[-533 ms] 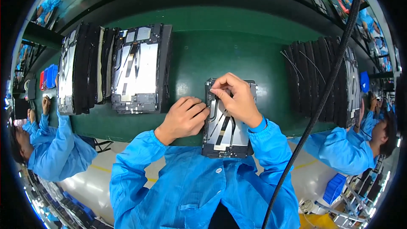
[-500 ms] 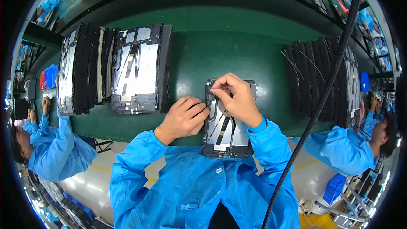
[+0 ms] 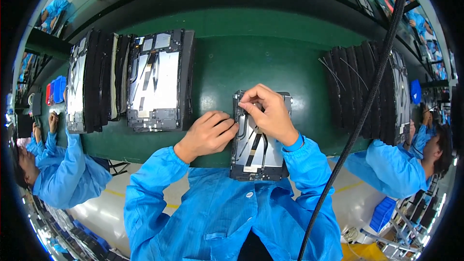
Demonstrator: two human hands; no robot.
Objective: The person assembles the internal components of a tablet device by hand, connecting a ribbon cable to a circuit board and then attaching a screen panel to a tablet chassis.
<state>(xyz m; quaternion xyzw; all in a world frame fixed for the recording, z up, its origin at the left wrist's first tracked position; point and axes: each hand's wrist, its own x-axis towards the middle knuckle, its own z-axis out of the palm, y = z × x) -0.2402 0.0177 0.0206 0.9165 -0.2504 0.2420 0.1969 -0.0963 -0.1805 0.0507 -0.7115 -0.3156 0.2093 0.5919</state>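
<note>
An opened tablet assembly point(image 3: 247, 157) with a silver middle, black cables and a dark frame lies flat at the bench's near edge in front of me. My left hand point(image 3: 211, 135) is closed at its left edge, fingers curled together with the tips against the frame and the thumb mostly hidden. Over the upper part of the tablet, my right hand point(image 3: 268, 113) pinches with thumb and forefinger close to the upper left corner. Whatever lies between those fingertips is too small to make out. The right hand and wrist cover much of the tablet's upper right.
On the green bench point(image 3: 232, 63), a row of similar tablet assemblies point(image 3: 162, 77) with dark foam sheets stands to the left. Another dark stack point(image 3: 357, 89) stands to the right. A black braided cable point(image 3: 360, 130) crosses the view on the right. Co-workers sit at both sides.
Both hands stay in nearly the same place. The left hand and forearm have shifted very slightly; the right hand still pinches near the tablet's upper left corner.
</note>
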